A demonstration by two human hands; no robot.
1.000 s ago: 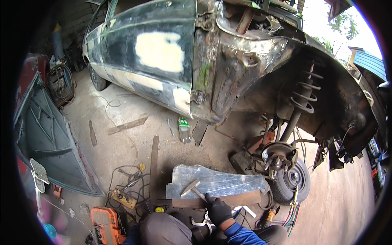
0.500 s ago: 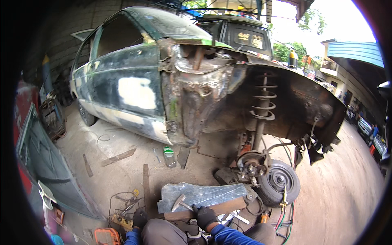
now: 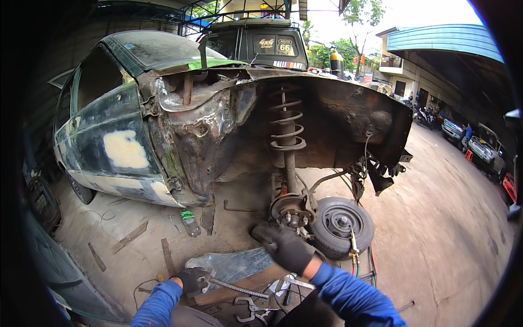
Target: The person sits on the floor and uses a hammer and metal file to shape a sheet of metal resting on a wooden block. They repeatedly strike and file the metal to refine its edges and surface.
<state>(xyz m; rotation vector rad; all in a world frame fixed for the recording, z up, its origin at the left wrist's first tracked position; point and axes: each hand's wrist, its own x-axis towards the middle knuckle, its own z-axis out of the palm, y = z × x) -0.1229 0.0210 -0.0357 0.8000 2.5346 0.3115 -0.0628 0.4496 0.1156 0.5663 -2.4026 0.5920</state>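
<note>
Crowding the far side is a dark green car with pale filler patches [image 3: 126,150]. Its bare coil-spring strut [image 3: 287,131] drops to a rusty round brake hub [image 3: 294,211] just beyond the right hand, and a black tyre on a dark steel wheel [image 3: 344,226] lies beside that. A clear plastic bottle with a green label [image 3: 190,223] is on the floor near the sill. Closer in, silvery locking clamps [image 3: 250,310] clutter the space before the knees.

And here's the work: a bluish-grey metal sheet [image 3: 231,265], long axis running left to right, its right end partly hidden by the right arm. A rusty brown flat bar [image 3: 253,283] slants along its near edge. The black-gloved left hand [image 3: 194,279] grasps a hammer with a ribbed grey metal handle [image 3: 238,288] — head end hidden in the glove, handle slanting rightward and toward the wearer across the bar. The black-gloved right hand [image 3: 291,250] is up over the sheet's right end — too blurred to tell its grip.
</note>
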